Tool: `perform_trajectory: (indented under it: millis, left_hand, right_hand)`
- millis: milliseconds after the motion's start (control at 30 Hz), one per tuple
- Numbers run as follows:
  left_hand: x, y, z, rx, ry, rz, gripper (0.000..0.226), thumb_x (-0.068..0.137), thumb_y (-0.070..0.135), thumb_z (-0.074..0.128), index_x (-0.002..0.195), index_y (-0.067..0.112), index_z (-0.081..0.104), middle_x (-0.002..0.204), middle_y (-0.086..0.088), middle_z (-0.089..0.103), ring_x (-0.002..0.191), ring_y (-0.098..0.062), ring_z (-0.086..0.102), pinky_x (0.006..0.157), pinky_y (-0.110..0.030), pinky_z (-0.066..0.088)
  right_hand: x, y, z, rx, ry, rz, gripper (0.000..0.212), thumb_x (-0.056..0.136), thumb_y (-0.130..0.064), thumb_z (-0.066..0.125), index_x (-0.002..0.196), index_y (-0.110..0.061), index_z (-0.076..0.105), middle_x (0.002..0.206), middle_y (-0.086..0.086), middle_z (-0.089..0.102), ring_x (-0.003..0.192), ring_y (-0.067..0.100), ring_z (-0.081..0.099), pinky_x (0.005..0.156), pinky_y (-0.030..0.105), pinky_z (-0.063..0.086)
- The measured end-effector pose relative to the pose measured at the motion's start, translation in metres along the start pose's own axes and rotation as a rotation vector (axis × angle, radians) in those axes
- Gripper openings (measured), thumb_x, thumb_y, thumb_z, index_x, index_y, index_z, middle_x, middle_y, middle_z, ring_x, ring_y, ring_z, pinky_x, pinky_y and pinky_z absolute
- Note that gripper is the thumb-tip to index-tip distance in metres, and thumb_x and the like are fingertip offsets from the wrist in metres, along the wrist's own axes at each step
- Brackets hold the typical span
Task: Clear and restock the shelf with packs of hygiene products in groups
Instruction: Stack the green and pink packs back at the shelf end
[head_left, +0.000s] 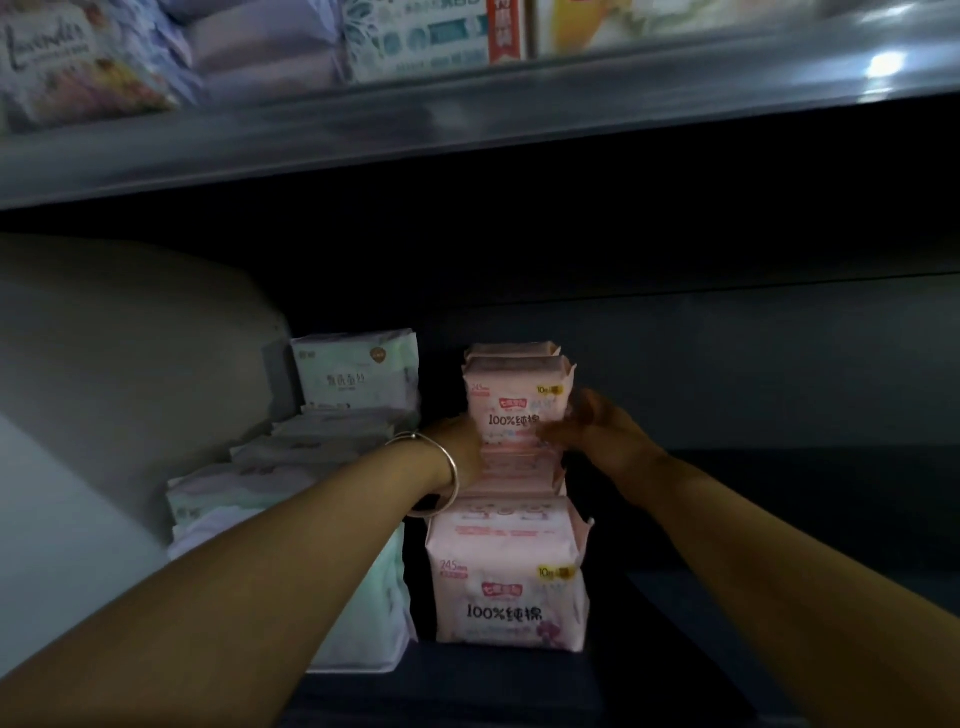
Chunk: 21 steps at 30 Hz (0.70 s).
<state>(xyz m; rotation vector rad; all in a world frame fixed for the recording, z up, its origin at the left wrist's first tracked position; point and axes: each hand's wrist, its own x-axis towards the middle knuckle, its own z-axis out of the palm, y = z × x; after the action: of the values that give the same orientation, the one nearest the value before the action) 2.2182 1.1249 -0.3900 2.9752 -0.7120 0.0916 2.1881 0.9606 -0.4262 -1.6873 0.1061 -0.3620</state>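
Observation:
A row of pink packs (511, 577) runs front to back on the dark shelf (727, 519). At the far end of the row an upright pink pack (517, 395) stands between my hands. My left hand (460, 452), with a metal bangle on the wrist, presses its left side. On the pack's right side lies my right hand (597, 428), fingers curled over the lower front. To the left runs a row of pale green and white packs (291, 467), with one upright green pack (356, 371) at the back.
The shelf above (467, 130) carries lavender, teal and yellow packs and overhangs the work space. A pale side wall (104, 364) closes the left end. Right of the pink row the shelf floor is dark and bare.

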Motion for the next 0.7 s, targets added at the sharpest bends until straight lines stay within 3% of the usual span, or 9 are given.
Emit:
perform_trajectory:
  millis: [67, 167, 233, 333, 467, 700]
  left_hand:
    - [-0.012, 0.008, -0.006, -0.022, 0.033, -0.015, 0.033, 0.099, 0.007, 0.037, 0.127, 0.004, 0.053, 0.119, -0.01, 0.056, 0.099, -0.02, 0.053, 0.085, -0.027, 0.043]
    - [-0.041, 0.025, -0.014, -0.094, 0.114, -0.012, 0.034, 0.1, 0.009, 0.037, 0.131, 0.005, 0.049, 0.133, -0.013, 0.052, 0.118, -0.026, 0.052, 0.094, -0.026, 0.04]
    - [-0.064, 0.035, -0.012, -0.16, 0.192, 0.026, 0.033, 0.099, 0.012, 0.037, 0.128, 0.006, 0.052, 0.13, -0.013, 0.054, 0.116, -0.028, 0.053, 0.093, -0.029, 0.042]
    - [-0.107, 0.056, 0.0, -0.155, 0.315, 0.077, 0.032, 0.098, 0.019, 0.038, 0.123, 0.009, 0.055, 0.127, -0.011, 0.055, 0.113, -0.028, 0.052, 0.096, -0.034, 0.042]
    - [-0.173, 0.085, 0.026, -0.131, 0.459, 0.174, 0.037, 0.092, 0.027, 0.043, 0.124, 0.012, 0.055, 0.129, -0.007, 0.053, 0.12, -0.024, 0.044, 0.098, -0.03, 0.031]
    - [-0.269, 0.129, 0.119, -0.115, 0.317, 0.193, 0.041, 0.091, 0.026, 0.054, 0.13, 0.014, 0.046, 0.132, -0.005, 0.045, 0.123, -0.024, 0.039, 0.1, -0.032, 0.029]
  right_hand:
    - [-0.016, -0.006, -0.006, -0.041, 0.054, 0.015, 0.04, 0.08, -0.017, 0.074, 0.113, -0.016, 0.053, 0.114, -0.001, 0.061, 0.112, 0.021, 0.055, 0.1, 0.035, 0.042]
    - [-0.05, -0.016, -0.021, -0.172, 0.107, -0.004, 0.058, 0.087, -0.019, 0.066, 0.14, -0.017, 0.041, 0.139, 0.003, 0.048, 0.12, 0.021, 0.05, 0.096, 0.03, 0.04]
    - [-0.082, -0.019, -0.03, -0.352, 0.104, -0.071, 0.054, 0.091, -0.016, 0.061, 0.141, -0.017, 0.041, 0.139, 0.002, 0.047, 0.115, 0.019, 0.052, 0.094, 0.025, 0.04]
    - [-0.137, -0.016, -0.042, -0.725, 0.129, -0.265, 0.048, 0.089, -0.01, 0.059, 0.137, -0.012, 0.049, 0.143, 0.008, 0.046, 0.13, 0.022, 0.043, 0.105, 0.026, 0.033]
    - [-0.212, 0.0, -0.057, -0.895, 0.111, -0.363, 0.053, 0.088, -0.011, 0.057, 0.14, -0.015, 0.045, 0.152, 0.004, 0.033, 0.14, 0.02, 0.027, 0.112, 0.029, 0.023]
    - [-0.336, 0.069, -0.091, -1.025, -0.065, -0.38, 0.056, 0.088, -0.011, 0.058, 0.142, -0.017, 0.041, 0.154, 0.003, 0.028, 0.141, 0.023, 0.023, 0.114, 0.034, 0.019]
